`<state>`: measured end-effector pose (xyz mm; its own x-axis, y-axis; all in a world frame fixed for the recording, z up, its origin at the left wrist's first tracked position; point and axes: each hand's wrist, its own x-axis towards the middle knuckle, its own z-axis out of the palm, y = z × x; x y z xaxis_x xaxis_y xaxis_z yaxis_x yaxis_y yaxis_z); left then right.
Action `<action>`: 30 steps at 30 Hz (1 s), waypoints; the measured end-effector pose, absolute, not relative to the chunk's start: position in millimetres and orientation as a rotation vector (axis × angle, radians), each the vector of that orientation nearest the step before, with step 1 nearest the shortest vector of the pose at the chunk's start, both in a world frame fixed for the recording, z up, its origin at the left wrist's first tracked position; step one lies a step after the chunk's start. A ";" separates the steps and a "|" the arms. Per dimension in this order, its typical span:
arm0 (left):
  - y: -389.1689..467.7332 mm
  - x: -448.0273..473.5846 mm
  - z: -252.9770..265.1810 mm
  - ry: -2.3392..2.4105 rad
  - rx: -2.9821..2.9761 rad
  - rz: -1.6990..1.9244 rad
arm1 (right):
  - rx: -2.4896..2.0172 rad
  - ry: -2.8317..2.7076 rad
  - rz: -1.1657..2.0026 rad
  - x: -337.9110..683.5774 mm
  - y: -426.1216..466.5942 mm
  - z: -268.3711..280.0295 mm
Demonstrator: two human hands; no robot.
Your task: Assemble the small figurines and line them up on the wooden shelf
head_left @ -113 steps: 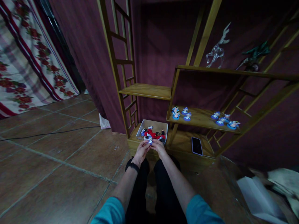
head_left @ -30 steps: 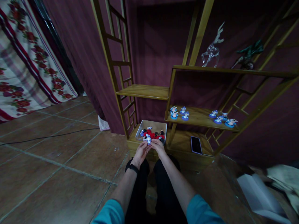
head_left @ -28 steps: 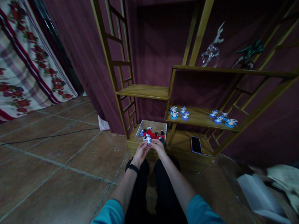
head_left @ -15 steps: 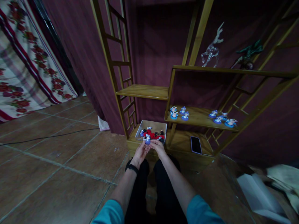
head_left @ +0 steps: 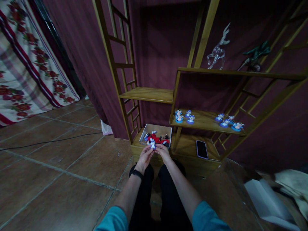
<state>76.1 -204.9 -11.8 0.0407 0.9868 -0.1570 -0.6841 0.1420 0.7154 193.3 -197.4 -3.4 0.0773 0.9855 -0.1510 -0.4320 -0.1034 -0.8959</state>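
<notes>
A small white and purple figurine [head_left: 153, 144] is held upright between my two hands, just in front of a box. My left hand [head_left: 145, 157] grips it from the left, fingers closed on its lower part. From the right, the fingertips of my right hand [head_left: 163, 152] pinch its other side. Behind them the open cardboard box [head_left: 161, 129] holds red, black and white figures [head_left: 156, 138] in a jumble. Several similar figurines on round bases [head_left: 191, 120] stand in groups on the shelf to the right.
The wooden shelf unit [head_left: 149, 94] rises ahead. A phone [head_left: 201, 149] lies on its lowest board, right of the box. Higher up stand a clear deer ornament [head_left: 217, 53] and a dark green statuette [head_left: 256, 54]. A dark cable [head_left: 60, 139] crosses the tiled floor.
The figurine has turned and shifted slightly to the right in my fingers, now standing more upright. My left fingers have moved a little with it; the shelf and box are unchanged.
</notes>
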 end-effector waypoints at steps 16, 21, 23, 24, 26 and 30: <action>-203.5 74.9 -15.2 0.697 0.548 1.341 | -1.000 -0.820 1.318 195.8 -192.4 -3.9; -202.7 76.0 -15.1 0.718 0.525 1.344 | -1.005 -0.832 1.340 197.5 -194.1 -1.1; -202.6 76.0 -14.0 0.722 0.515 1.345 | -1.015 -0.831 1.366 198.5 -195.6 0.6; -202.7 76.0 -13.3 0.722 0.510 1.344 | -1.021 -0.833 1.377 199.0 -196.5 1.5; -202.8 76.2 -12.0 0.725 0.501 1.343 | -1.034 -0.842 1.390 199.7 -198.0 3.0; -202.7 76.9 -10.4 0.743 0.481 1.329 | -1.057 -0.829 1.398 200.0 -199.7 3.8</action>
